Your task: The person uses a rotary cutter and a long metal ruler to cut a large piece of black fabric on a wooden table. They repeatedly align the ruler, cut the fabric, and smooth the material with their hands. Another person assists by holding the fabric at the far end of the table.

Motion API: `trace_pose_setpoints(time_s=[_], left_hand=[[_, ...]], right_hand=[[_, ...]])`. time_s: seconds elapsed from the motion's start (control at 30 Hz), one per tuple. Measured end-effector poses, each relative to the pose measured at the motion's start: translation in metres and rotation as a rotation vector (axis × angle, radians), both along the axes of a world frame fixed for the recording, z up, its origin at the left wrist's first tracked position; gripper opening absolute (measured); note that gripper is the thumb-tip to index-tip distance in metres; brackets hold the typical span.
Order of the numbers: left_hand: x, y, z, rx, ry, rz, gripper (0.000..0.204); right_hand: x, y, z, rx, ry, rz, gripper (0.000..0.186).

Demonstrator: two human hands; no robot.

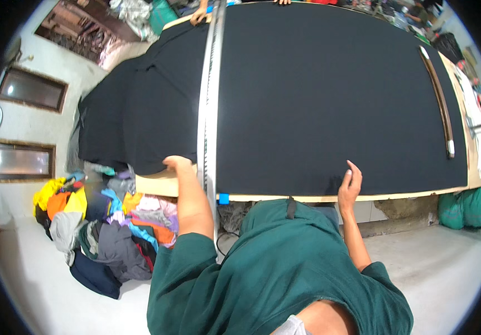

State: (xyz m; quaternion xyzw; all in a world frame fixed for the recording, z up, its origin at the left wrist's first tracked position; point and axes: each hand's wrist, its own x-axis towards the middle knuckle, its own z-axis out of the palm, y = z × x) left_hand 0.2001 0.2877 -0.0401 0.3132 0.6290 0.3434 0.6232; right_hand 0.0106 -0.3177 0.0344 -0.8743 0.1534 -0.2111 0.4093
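Observation:
A wide sheet of black fabric [330,100] lies flat over the table, and its looser, wrinkled left part [140,106] runs on past a pale metal rail [210,106]. At the near edge of that left part, just left of the rail, my left hand [178,162] is closed on the fabric's edge; its fingertips are partly hidden. My right hand [351,184] hovers at the table's near edge, right of the middle, fingers stretched out and holding nothing. Across the table, another person's hand [198,17] is at the fabric's far edge beside the rail.
A brown bar with white ends [438,103] rests on the fabric's right side. Colourful cloth pieces [118,234] are heaped on the floor at left. Green sacks [466,209] stand below the table's right end. A blue piece [224,199] sits by the rail's near end.

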Motion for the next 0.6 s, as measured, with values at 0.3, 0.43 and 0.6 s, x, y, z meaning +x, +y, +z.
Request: trace_pose_setpoints(time_s=[0.3, 0.43, 0.6], left_hand=[[-0.015, -0.095, 0.315, 0.339, -0.951, 0.083, 0.063], [-0.056, -0.432, 0.408, 0.723, -1.023, -0.01, 0.054], [-0.129, -0.767, 0.353, 1.406, -0.606, -0.508, 0.049]], right_hand=[[-0.088, -0.266, -0.075, 0.235, -0.173, -0.5, 0.03], [-0.128, -0.417, -0.081, 0.284, -0.013, -0.493, 0.033], [-0.158, -0.6, -0.064, 0.309, -0.033, -0.418, 0.034]])
